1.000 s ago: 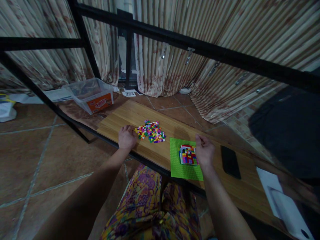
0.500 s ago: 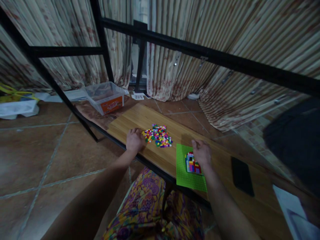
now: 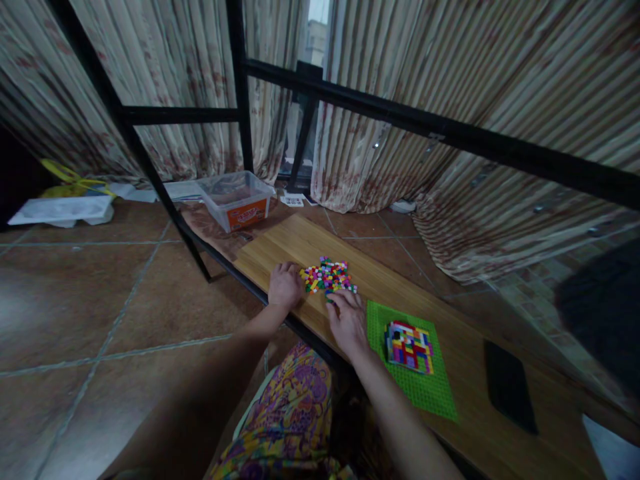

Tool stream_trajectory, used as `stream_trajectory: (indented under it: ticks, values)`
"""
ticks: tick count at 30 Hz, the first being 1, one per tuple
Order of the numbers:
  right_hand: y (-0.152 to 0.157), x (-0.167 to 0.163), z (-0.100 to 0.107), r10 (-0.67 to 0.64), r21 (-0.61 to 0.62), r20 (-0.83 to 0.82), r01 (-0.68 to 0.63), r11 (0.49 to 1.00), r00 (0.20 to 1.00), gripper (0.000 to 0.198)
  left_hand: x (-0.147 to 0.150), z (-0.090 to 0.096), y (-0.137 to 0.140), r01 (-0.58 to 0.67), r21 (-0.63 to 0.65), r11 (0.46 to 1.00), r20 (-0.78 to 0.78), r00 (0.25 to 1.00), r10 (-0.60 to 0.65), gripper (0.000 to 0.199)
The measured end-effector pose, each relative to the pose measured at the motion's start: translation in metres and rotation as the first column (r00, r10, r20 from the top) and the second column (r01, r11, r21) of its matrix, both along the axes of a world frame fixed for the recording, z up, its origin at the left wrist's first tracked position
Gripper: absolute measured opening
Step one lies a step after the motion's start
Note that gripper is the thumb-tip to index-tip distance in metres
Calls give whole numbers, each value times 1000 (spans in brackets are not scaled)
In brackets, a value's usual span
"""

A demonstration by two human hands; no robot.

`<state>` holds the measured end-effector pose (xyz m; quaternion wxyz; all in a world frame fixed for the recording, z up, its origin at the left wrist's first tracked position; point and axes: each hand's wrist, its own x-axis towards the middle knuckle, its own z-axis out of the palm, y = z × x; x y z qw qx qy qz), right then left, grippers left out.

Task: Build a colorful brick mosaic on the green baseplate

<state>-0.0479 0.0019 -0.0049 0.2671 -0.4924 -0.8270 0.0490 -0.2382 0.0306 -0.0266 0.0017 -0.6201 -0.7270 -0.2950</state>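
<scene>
A loose pile of small coloured toy bricks (image 3: 327, 272) lies on the wooden board. At its left edge my left hand (image 3: 286, 287) rests on the board with curled fingers; whatever they may hold is hidden. My right hand (image 3: 349, 321) is at the near right side of the pile, fingers apart and fingertips among the bricks. To the right of that hand lies a green baseplate (image 3: 430, 393), bearing a multicoloured block of joined bricks (image 3: 410, 347). Neither hand touches the baseplate.
A dark phone-like slab (image 3: 510, 385) lies right of the baseplate. Black metal bars (image 3: 425, 127) cross beyond the wooden board (image 3: 295, 233). On its far left stands a clear plastic box (image 3: 235, 200) with an orange label. Striped curtains (image 3: 370, 167) hang behind.
My right hand has left the brick block and moved left to the pile, uncovering the block and more of the baseplate. My left hand stays beside the pile. The view has shifted slightly.
</scene>
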Motion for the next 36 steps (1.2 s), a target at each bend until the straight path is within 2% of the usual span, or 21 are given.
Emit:
stream_trajectory:
  ticks: [6,11,23,31,36]
  values:
    - [9,-19,-2,-118,10,61,117,993,991,21,1,0,-1,-5,-1,1000,7,1000,5,29]
    - [12,-22,-5,-141,21,93,140,990,986,18,2,0,-1,-10,3,1000,13,1000,10,29]
    - [6,4,-14,-186,-1,34,186,983,982,23,2,-1,-1,-4,-3,1000,23,1000,4,28]
    - [7,2,-14,-253,-8,60,254,967,966,21,2,1,-1,-1,-1,1000,28,1000,1,29]
    - [8,-2,-14,-217,-30,50,219,975,975,16,2,1,-1,4,-3,1000,25,1000,-4,28]
